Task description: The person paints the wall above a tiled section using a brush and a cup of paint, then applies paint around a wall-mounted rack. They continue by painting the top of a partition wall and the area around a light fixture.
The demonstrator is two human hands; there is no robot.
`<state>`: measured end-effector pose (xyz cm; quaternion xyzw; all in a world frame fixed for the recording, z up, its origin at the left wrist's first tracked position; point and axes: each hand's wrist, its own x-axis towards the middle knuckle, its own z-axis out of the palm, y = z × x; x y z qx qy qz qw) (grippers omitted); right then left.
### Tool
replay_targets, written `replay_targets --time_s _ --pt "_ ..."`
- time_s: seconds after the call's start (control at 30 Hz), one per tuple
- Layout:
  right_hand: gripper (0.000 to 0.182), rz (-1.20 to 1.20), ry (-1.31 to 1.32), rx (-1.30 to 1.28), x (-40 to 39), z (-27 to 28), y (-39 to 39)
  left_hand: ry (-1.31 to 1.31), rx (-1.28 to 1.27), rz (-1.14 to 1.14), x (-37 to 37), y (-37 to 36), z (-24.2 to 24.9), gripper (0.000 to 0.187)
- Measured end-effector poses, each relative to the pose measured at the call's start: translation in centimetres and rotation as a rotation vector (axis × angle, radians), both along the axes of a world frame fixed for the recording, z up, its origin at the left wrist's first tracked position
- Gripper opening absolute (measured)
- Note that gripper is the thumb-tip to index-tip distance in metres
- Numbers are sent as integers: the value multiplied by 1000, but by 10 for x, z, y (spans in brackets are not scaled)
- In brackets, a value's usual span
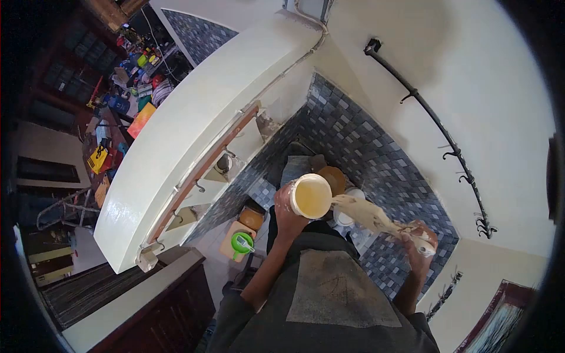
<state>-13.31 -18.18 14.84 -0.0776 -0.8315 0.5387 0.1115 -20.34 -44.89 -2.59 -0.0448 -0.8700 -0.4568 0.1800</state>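
Observation:
My left hand (286, 215) is wrapped round a white tub (296, 207) in front of my chest. Cream-yellow paint (313, 196) shows inside it. Out to the right, my right hand (419, 236) grips the handle of a paintbrush (366, 213) smeared with cream paint. The brush's wide end points left and lies close to the tub's rim. Dried paint spots mark the fingers of both hands.
A curved cream half wall (218, 88) with a hook rail (200, 170) stands on my left. Grey mosaic tiles (359, 129) line the corner ahead. A black hook rail (432, 120) hangs on the right wall. Below are a green container (242, 242) and a brown-topped stool (252, 219).

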Motion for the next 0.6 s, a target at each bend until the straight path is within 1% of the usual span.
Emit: replay_targets --time_s 0.07,0.1,0.13,0.17,0.23,0.27,0.33,0.37,0.43,0.47,0.53,0.57,0.6 --pt "38 -104 12 -22 2 -9 11 -50 -16 -28 -2 0 9 79" --pt "39 -146 17 -36 2 -11 14 -52 16 -54 -2 0 0 77" --pt "41 -156 -20 -88 -2 1 7 -55 50 -81 -2 0 -10 75" --pt "38 -133 -1 -164 -3 -2 6 -41 54 -92 0 2 -18 74" --pt "33 -88 36 -317 -3 -12 6 5 32 -98 0 5 -8 71" --pt "31 -56 67 -260 -4 -18 4 37 5 -93 1 6 0 70" --pt "26 14 128 -148 -9 -27 -6 89 94 -104 0 9 14 69" --pt "23 48 63 -68 -11 -23 -10 115 137 -107 0 8 17 69" --pt "17 120 -70 93 -18 -5 -20 107 80 -92 0 7 18 70" --pt "16 104 -9 22 -17 -13 -16 103 52 -85 -1 6 18 70" --pt "16 73 110 -120 -11 -38 4 143 150 -19 -2 7 16 70" --pt "22 103 149 -46 -10 -44 15 164 199 15 -3 6 15 70" --pt "30 132 190 27 -9 -48 26 121 160 25 -3 3 13 70"
